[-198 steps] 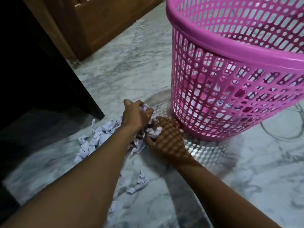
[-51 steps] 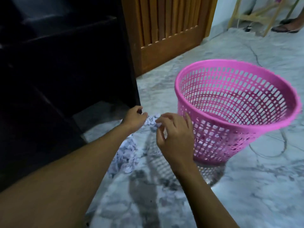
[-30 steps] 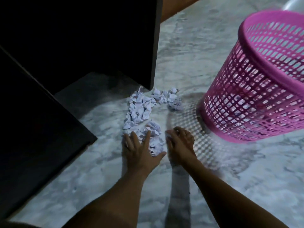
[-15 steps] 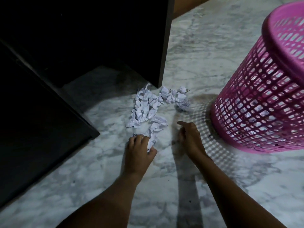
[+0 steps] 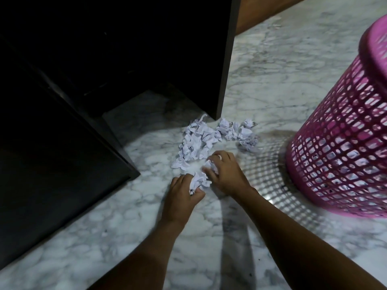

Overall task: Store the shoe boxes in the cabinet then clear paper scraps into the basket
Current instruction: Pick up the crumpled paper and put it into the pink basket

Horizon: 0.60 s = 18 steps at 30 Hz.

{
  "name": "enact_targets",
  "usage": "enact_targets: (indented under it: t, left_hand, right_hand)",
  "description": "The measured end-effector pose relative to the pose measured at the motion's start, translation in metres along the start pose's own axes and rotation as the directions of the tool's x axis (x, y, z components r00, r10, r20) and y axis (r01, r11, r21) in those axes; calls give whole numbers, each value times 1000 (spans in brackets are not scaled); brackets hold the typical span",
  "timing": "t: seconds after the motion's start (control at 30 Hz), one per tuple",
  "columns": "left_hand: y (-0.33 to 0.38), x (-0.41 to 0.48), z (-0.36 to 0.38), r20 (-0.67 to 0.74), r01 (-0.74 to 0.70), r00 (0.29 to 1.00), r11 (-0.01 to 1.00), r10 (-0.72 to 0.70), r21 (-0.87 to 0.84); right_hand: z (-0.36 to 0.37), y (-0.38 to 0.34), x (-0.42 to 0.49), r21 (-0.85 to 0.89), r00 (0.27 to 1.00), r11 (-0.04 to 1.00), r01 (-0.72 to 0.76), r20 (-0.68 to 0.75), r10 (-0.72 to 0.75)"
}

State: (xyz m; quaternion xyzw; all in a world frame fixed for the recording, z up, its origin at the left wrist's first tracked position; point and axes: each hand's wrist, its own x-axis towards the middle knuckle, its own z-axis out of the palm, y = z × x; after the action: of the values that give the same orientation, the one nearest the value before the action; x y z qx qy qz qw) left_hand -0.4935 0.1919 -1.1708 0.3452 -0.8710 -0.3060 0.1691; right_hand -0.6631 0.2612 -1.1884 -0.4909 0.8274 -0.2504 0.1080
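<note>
A heap of crumpled white paper scraps (image 5: 211,137) lies on the marble floor in front of the dark cabinet (image 5: 129,55). My left hand (image 5: 184,191) grips a wad of scraps at the near end of the heap. My right hand (image 5: 226,172) curls round another few scraps just to its right; the two hands nearly touch. The pink mesh basket (image 5: 343,143) stands on the floor to the right of my hands, with some white scraps showing through its lower holes. No shoe boxes are visible; the cabinet's inside is too dark to make out.
The cabinet's open dark door (image 5: 52,174) juts out at the left, its corner close to my left hand. A wooden door (image 5: 261,13) sits at the top. Bare marble floor (image 5: 209,237) stretches in front of and behind the basket.
My right hand moved left to the scraps and closed on some. My left hand keeps its wad. The view drew a little closer to the heap.
</note>
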Motion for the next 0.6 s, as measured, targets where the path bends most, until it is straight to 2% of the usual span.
enact_targets:
  t: [0.1,0.17,0.27,0.43,0.6]
  left_hand:
    - [7,8,-8,-77,128,987,983,-139,-131]
    - [14,19,-16,-133,217,956,937,-261,-273]
    - [21,40,-32,-143,302,910,858,-389,-416]
    - [18,59,-55,-174,334,878,830,-446,-447]
    - [10,55,-68,-188,347,869,836,-457,-425]
  right_hand:
    - [1,0,1,74,1000,997,-6,9,5]
    - [-3,-1,-2,147,997,986,-81,31,77]
    - [-8,-3,-8,207,988,971,-122,-70,139]
    - [-17,-29,-20,62,976,991,-119,-175,128]
    - [8,-57,-32,-143,999,989,-46,14,48]
